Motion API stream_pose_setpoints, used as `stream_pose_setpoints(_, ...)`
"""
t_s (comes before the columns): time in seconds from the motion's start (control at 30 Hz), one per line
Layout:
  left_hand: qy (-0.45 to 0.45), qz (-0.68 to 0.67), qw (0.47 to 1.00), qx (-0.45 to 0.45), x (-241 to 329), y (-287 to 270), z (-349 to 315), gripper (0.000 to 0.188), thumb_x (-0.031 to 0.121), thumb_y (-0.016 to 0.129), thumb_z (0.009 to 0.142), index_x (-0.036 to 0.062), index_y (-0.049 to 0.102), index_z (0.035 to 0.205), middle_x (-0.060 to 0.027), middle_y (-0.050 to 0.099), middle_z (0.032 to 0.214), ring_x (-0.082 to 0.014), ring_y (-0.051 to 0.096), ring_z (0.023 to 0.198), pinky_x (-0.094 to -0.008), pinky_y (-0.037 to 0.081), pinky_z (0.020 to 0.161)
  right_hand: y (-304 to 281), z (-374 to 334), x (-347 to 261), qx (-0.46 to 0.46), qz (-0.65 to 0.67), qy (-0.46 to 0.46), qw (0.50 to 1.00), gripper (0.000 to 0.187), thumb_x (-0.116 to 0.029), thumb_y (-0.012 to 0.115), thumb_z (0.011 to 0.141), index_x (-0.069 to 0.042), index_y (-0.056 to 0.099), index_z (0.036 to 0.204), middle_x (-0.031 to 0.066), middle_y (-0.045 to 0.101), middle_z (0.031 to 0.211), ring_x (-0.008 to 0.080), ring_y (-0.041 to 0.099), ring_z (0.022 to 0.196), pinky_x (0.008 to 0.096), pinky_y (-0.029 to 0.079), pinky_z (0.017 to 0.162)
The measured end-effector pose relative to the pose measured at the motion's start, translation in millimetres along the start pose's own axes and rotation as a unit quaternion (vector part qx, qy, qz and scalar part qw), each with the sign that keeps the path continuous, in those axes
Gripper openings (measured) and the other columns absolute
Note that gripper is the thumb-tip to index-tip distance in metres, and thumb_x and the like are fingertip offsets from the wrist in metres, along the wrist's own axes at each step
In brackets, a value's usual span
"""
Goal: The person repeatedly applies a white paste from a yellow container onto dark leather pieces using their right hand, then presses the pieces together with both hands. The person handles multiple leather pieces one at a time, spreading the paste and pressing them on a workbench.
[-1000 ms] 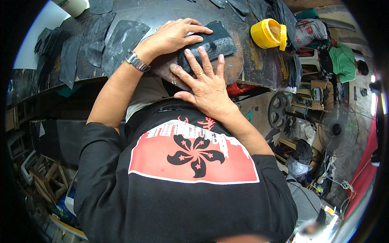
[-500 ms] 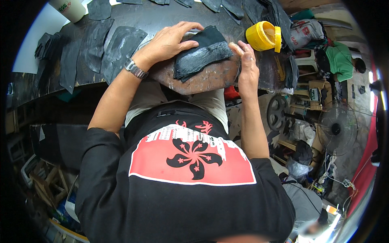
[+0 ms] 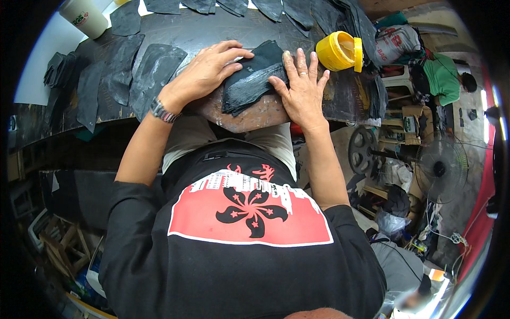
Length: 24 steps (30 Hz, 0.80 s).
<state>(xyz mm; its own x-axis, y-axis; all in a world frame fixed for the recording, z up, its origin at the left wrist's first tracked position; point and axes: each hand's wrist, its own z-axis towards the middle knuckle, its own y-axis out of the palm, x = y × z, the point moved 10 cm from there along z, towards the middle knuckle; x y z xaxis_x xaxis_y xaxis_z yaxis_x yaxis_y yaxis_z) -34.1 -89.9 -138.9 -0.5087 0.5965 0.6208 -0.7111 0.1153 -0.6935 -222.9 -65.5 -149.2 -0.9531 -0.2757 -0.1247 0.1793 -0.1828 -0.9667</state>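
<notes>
A stack of black leather-like pieces lies tilted on a worn reddish-brown board at the table's front edge. Its nearer strip has a whitish, streaky coating; the far part is matte black. At the left edge of the stack is my left hand, fingers stretched forward and slightly bent, fingertips touching or close beside the pieces. My right hand lies flat with spread fingers at the stack's right end, its thumb at the coated strip. Neither hand grips anything. Beyond the right fingers an open yellow tub with pale tan contents leans sideways.
More dark flat pieces lie across the dark table to the left and along the far edge. A white cup stands far left. At right are a standing fan, boxes, and a person in green.
My right hand has turned from upright, beside the stack, to lying flat with fingers spread at its end. My left hand has shifted slightly left, off the top of the pieces.
</notes>
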Motion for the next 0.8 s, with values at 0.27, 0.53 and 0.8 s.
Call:
stream_pose_setpoints(0.27, -0.014, -0.019, 0.999, 0.023, -7, -8, -13, 0.028, 0.02, 0.066, 0.096, 0.0142, 0.071, 0.123, -0.0108, 0.062, 0.133, -0.0333, 0.06, 0.121, -0.042, 0.048, 0.104, 4, -2, -32, -0.019, -0.019, -0.058, 0.998, 0.079, -0.072, 0.043, 0.096, -0.02, 0.043, 0.156, 0.0167, 0.03, 0.165, 0.038, 0.012, 0.156, 0.0722, 0.001, 0.117)
stream_pose_setpoints(0.53, -0.036, -0.036, 0.999, 0.0, -9, -8, -12, 0.031, 0.013, 0.066, 0.096, 0.0111, 0.07, 0.126, -0.0131, 0.061, 0.135, -0.032, 0.06, 0.124, -0.04, 0.048, 0.106, -4, -25, -78, -0.048, 0.104, -0.12, 0.986, 0.063, -0.066, 0.046, 0.098, -0.027, 0.055, 0.148, 0.019, 0.026, 0.166, 0.0403, 0.008, 0.156, 0.0746, -0.002, 0.115)
stream_pose_setpoints(0.8, -0.067, -0.038, 0.996, 0.046, -2, -18, -16, 0.028, 0.018, 0.069, 0.094, 0.007, 0.069, 0.119, -0.0122, 0.063, 0.13, -0.0312, 0.061, 0.121, -0.0387, 0.047, 0.104, -91, -5, 46, 0.146, 0.406, 0.053, 0.901, 0.032, -0.025, 0.071, 0.096, -0.006, 0.074, 0.121, 0.0161, 0.075, 0.107, 0.0246, 0.072, 0.1, 0.0346, 0.056, 0.088)
